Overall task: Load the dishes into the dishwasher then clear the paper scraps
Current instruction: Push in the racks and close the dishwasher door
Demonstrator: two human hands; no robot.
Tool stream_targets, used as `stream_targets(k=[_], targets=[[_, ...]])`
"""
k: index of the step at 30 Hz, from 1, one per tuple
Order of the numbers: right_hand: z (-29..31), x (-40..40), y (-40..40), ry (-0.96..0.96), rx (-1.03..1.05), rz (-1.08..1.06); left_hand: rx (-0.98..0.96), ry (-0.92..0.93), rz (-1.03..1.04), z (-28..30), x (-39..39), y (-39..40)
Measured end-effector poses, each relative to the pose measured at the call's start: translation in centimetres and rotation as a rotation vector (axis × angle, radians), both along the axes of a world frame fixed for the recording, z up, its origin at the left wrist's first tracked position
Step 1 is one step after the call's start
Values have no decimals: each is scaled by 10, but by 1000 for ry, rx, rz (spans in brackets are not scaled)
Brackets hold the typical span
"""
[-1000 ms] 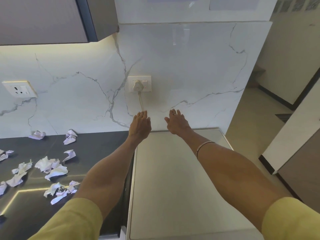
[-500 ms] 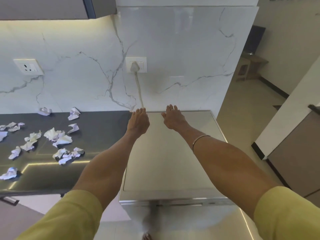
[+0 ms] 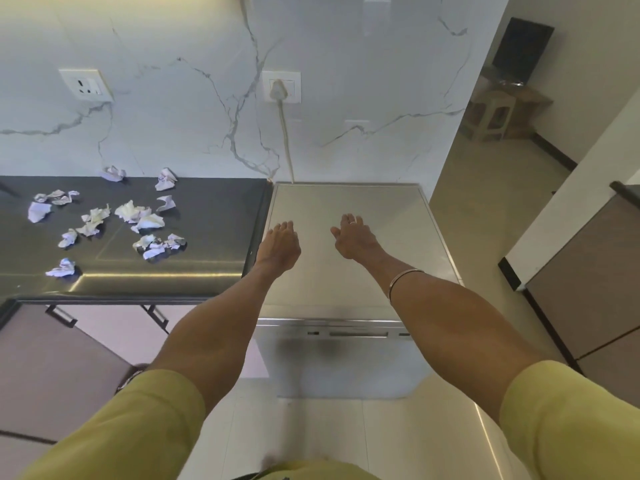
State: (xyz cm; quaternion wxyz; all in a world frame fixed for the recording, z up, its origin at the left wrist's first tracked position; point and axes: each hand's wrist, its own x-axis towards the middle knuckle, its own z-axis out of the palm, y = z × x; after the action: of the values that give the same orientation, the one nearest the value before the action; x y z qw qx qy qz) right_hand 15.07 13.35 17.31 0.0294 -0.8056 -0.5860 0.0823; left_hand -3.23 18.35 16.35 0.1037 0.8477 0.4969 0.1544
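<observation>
A silver dishwasher (image 3: 346, 306) stands against the marble wall with its door closed. Both of my arms stretch out over its flat top. My left hand (image 3: 278, 245) hovers above the top's left side with straight fingers and holds nothing. My right hand (image 3: 351, 237), with a ring on one finger, is spread above the middle of the top, also holding nothing. Several crumpled paper scraps (image 3: 138, 216) lie scattered on the dark countertop (image 3: 214, 237) to the left. No dishes are in view.
A white plug (image 3: 278, 90) and cord run down the wall behind the dishwasher. A second socket (image 3: 86, 85) sits further left. Cabinet doors with handles (image 3: 62, 317) are under the counter. A brown cabinet (image 3: 588, 289) stands right, with open floor beyond.
The view has dropped and pulled back, bringing the dishwasher's front edge and the floor into sight. Both hands have drawn back from the wall to over the dishwasher top.
</observation>
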Motion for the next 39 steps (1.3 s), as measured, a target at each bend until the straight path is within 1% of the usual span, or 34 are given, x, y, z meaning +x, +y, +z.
stream_targets(k=[4,10,14,16,23,27,29,32,34,39], targets=[[-12,-14,-27,-4,-10,-30,-15,8,-18,-11,-16,-27],[-21,-41,-66,34,-23,-65,-18,15,-85,-12,-42,-56],[-31,-65,-99,21,-25,-78,-17,32,-115,-18,-67,-77],[-35,-76,-118,48,-37,-91,-48,27,-125,-25,-80,-87],[-52,-96,-169,25,-54,-110,-152,53,-123,-55,-119,-125],[-59,-103,-178,31,-91,-100,-174,63,-107,-71,-125,-139],[-68,-105,-178,31,-94,-69,-165,92,-114,-80,-126,-140],[-83,-106,-179,58,-107,-48,-214,146,-108,-91,-130,-138],[-98,-104,-178,42,-117,-7,-213,190,-114,-104,-134,-135],[-136,-102,-171,88,15,25,-201,228,-91,-143,-136,-126]])
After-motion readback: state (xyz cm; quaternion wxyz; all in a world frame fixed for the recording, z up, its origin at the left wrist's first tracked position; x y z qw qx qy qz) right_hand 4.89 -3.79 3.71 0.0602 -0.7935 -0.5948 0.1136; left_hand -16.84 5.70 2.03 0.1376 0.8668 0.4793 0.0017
